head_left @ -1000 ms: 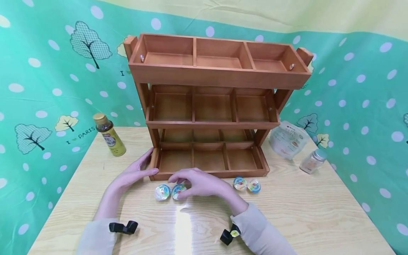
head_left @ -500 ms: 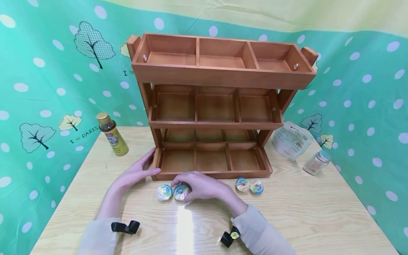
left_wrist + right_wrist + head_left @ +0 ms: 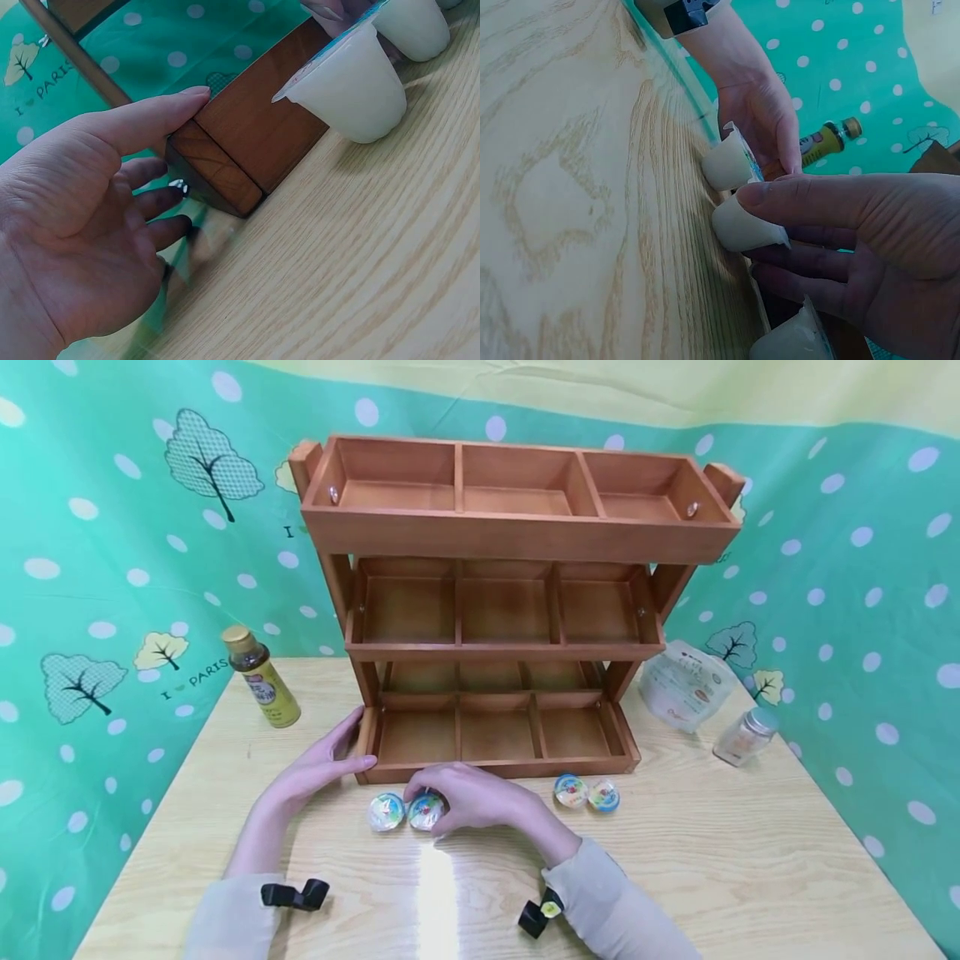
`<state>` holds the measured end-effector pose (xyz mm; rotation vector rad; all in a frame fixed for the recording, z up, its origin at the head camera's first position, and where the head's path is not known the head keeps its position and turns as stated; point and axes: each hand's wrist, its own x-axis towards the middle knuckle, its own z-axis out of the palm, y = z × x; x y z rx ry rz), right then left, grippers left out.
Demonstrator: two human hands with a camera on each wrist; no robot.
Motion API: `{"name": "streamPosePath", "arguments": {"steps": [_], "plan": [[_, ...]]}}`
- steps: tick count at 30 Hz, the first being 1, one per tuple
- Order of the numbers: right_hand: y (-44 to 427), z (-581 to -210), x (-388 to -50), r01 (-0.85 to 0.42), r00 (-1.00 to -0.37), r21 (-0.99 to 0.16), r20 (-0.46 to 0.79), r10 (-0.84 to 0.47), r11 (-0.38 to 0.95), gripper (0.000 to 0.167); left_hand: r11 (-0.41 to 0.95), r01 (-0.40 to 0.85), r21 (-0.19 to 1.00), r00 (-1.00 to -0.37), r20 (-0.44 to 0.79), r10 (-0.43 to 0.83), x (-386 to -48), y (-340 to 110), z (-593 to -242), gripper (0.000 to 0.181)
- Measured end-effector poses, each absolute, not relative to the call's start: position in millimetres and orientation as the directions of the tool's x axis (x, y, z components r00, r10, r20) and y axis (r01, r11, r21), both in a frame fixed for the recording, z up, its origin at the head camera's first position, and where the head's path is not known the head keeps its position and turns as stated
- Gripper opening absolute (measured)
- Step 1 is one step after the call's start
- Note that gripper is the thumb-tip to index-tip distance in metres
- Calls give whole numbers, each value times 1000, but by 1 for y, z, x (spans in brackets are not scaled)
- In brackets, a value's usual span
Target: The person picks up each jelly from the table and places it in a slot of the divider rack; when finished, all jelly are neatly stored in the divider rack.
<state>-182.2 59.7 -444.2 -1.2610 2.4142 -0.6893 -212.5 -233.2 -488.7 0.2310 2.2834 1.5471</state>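
Observation:
My left hand rests at the lower left corner of a brown wooden three-tier rack. Its thumb lies straight over the front corner, and the other fingers lie loosely along the outer side. In front of the rack, my right hand pinches a small jelly cup between thumb and fingers. In the right wrist view, the thumb touches this white cup near its lid, with fingers on the far side. A second jelly cup stands just left of it.
Two more jelly cups, one beside another, stand in front of the rack's right end. A yellow-labelled bottle stands left. A translucent pouch and a teal-capped jar stand right. Patterned green cloth hangs around the table.
My right thumb has shifted from over the jelly cup's lid to its right edge, so more of the lid shows. My left hand has stayed at the rack's corner.

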Motion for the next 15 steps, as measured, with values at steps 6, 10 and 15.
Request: {"name": "streamPosePath", "arguments": {"steps": [6, 10, 15], "plan": [[59, -445, -184, -677, -551, -545, -71, -832, 495, 46, 391, -79, 917, -920, -218, 325, -211, -233, -488, 97], [61, -441, -183, -666, -560, -551, -76, -825, 503, 44, 395, -82, 915, -919, -223, 326, -210, -232, -487, 97], [69, -429, -183, -650, -582, -568, -56, -811, 506, 44, 387, -76, 919, -917, -217, 335, -210, -231, -487, 97]]}}
